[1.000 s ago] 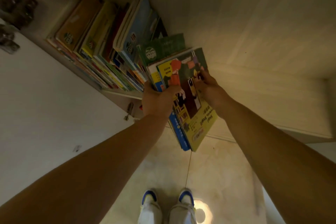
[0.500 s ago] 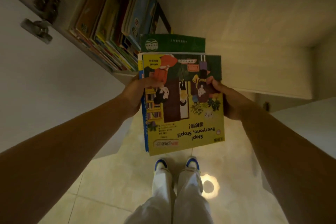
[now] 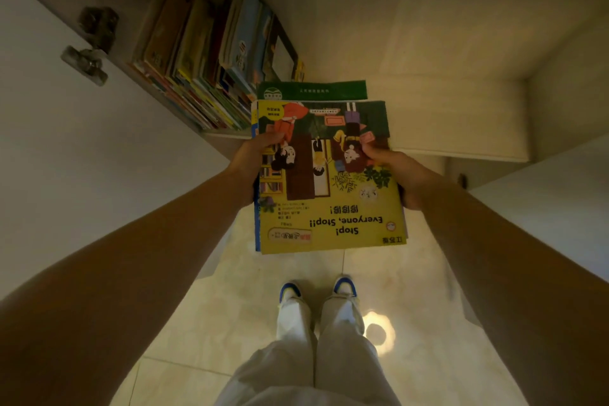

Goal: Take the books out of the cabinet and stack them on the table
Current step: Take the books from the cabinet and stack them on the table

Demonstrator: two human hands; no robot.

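I hold a small stack of books [image 3: 329,208] flat in front of me, above the floor. The top one has a yellow cover reading "Stop! Everyone, Stop!!", and a green book [image 3: 313,91] sticks out at the far end beneath it. My left hand [image 3: 253,161] grips the stack's left edge, thumb on the cover. On the right edge my right hand [image 3: 402,175] grips it the same way. Several more books [image 3: 204,56] stand leaning on the cabinet shelf [image 3: 445,115] to the upper left. The table is not in view.
The open white cabinet door [image 3: 82,142] with its metal hinge [image 3: 89,46] stands close on my left. Another white door [image 3: 543,201] is at my right. Pale floor tiles [image 3: 230,306] and my shoes [image 3: 316,290] lie below the stack.
The stack came out of the shelf and turned flat toward me a second ago. Since half a second ago both hands hold it nearly still, and the view has tilted slightly.
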